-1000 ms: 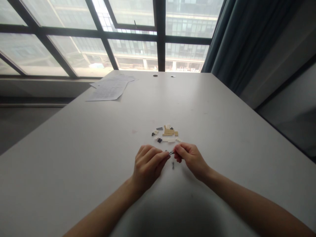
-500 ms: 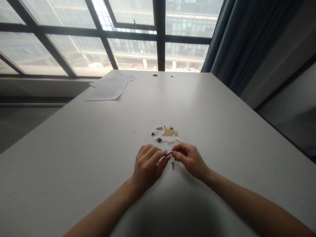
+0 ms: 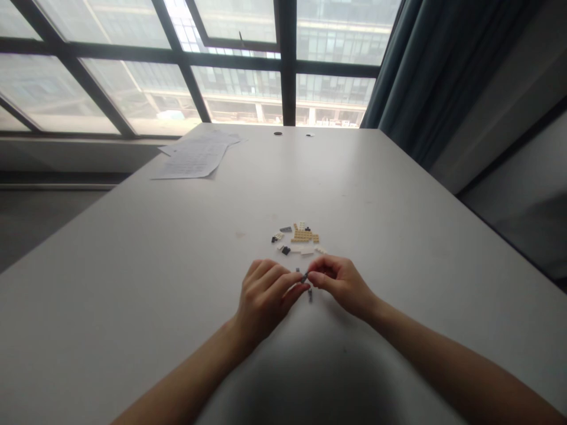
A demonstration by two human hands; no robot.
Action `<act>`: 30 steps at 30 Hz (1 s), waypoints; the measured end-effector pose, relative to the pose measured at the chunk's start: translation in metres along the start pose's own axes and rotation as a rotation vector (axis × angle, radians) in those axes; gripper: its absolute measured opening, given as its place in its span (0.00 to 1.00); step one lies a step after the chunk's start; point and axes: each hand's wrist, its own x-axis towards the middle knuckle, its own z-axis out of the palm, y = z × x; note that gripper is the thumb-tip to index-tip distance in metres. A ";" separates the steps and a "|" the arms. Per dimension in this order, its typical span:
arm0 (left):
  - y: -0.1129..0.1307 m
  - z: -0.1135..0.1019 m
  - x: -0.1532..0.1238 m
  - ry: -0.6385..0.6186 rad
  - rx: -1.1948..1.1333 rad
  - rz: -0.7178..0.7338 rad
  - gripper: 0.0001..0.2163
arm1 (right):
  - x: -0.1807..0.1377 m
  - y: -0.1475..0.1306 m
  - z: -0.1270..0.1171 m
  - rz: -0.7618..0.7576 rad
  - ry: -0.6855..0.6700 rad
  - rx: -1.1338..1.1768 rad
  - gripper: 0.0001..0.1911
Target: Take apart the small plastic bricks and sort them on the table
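Observation:
Between my two hands is a small grey toy brick (image 3: 304,277), partly covered by fingertips. My left hand (image 3: 268,292) pinches it from the left with thumb and forefinger. From the right, the thumb and forefinger of my right hand (image 3: 339,280) close on its upper end. Just below lies another small grey piece (image 3: 310,296) on the table. A little grey piece (image 3: 297,270) shows beyond my left fingertips. Farther off are tan bricks (image 3: 303,236), a white flat brick (image 3: 307,251), a black brick (image 3: 286,251) and a grey plate (image 3: 286,229).
The loose bricks lie in a cluster on the white table (image 3: 177,265). Printed paper sheets (image 3: 195,159) rest at its far left. Two round inserts, one a dark disc (image 3: 277,133), sit near the far edge. A dark curtain (image 3: 411,77) hangs at the right beside the windows.
The grey brick has turned between my fingers and now stands more steeply. My left thumb has shifted slightly right. The bricks on the table stay where they were.

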 end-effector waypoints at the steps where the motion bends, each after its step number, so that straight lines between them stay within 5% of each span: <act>1: -0.001 0.000 -0.001 -0.014 0.006 0.008 0.06 | 0.001 -0.001 -0.005 -0.010 -0.011 -0.075 0.07; 7: -0.004 -0.004 0.002 -0.207 0.040 0.123 0.02 | 0.005 -0.005 -0.039 0.001 -0.173 -0.541 0.05; 12: -0.005 -0.006 0.004 -0.415 0.063 0.271 0.03 | 0.006 0.002 -0.043 -0.080 -0.231 -0.777 0.04; 25: -0.005 -0.003 0.000 -0.535 0.071 0.342 0.05 | -0.004 0.011 -0.038 -0.198 -0.282 -0.850 0.15; 30: -0.005 -0.001 -0.001 -0.536 0.095 0.338 0.05 | -0.010 0.021 -0.025 -0.251 -0.172 -0.852 0.09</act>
